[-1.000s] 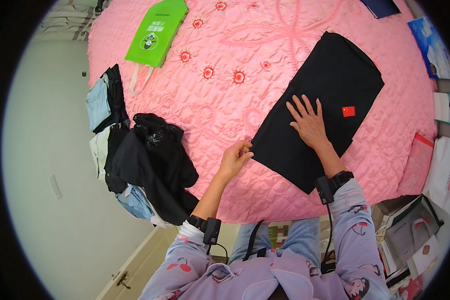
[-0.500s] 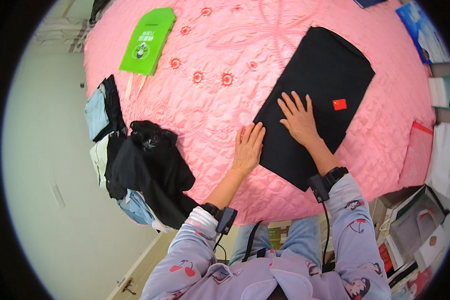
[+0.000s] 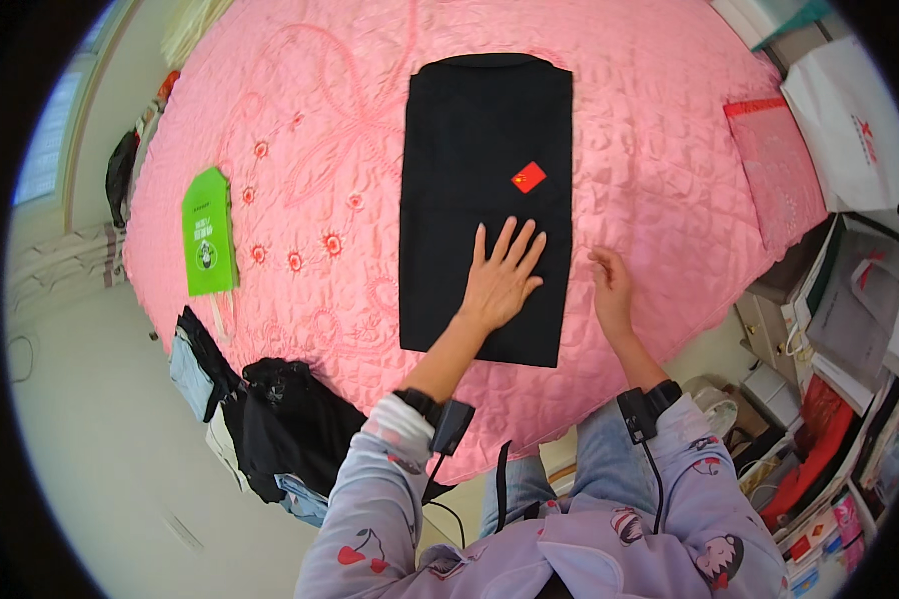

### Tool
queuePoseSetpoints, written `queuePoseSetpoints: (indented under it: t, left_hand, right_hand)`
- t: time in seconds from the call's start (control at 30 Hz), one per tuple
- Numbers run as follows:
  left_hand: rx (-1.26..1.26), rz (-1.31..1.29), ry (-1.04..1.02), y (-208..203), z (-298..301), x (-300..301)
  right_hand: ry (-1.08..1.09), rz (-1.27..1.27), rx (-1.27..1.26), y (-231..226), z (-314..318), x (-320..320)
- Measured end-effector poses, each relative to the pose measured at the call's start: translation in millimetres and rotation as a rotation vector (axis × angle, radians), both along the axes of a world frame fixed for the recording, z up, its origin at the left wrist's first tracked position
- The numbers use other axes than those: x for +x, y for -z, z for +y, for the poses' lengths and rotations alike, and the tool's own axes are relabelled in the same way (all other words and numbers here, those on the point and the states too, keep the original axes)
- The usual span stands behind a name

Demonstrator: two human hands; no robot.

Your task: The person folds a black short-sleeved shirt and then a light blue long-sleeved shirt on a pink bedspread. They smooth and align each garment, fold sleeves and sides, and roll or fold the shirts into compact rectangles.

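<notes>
A black folded garment (image 3: 464, 150), likely a top, lies flat on the pink quilted bedspread (image 3: 659, 180), long side pointing away from me. A small red flag patch (image 3: 529, 178) shows on its right half. My left hand (image 3: 504, 280) rests palm down on the lower part of the garment, fingers spread. Just off the right edge of the cloth is my right hand (image 3: 612, 285), its fingers loosely curled with a gap between them and nothing visible in it. Both wrists wear black bands with small boxes.
At the left edge of the bed lies a pile of dark and light clothes (image 3: 290, 419). Beyond it is a green bag (image 3: 208, 235) with pale straps. On the right are a pink cushion (image 3: 774, 170), a white bag (image 3: 849, 130) and crowded bags and papers (image 3: 849, 309).
My view has turned, so the garment now appears nearly straight. My left hand has gone from the garment's left edge onto its lower part. My right hand has left the cloth, moving rightward.
</notes>
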State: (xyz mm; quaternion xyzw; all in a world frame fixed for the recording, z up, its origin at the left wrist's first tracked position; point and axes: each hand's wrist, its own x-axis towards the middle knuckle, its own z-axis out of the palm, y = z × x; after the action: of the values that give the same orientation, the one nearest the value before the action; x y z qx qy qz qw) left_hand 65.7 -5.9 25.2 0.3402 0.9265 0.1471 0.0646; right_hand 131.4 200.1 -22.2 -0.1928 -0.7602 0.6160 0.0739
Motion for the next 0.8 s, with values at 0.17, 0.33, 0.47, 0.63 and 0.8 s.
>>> queuePoseSetpoints:
  t: [0.17,0.33,0.47,0.63,0.8]
  left_hand:
    - [-0.264,0.001,-0.077,16,13,-26]
    - [-0.11,0.073,0.084,21,31,-16]
    - [-0.245,0.047,0.167,31,36,-23]
    - [-0.221,0.058,0.168,40,32,-23]
    - [-0.207,0.076,0.17,42,32,-22]
  right_hand:
    - [-0.059,-0.062,-0.055,18,4,-21]
    - [-0.055,-0.121,-0.059,15,-1,-26]
    - [-0.015,-0.245,-0.237,15,1,-6]
    - [-0.147,-0.381,-0.47,8,-1,52]
    - [-0.118,-0.371,-0.531,8,-25,89]
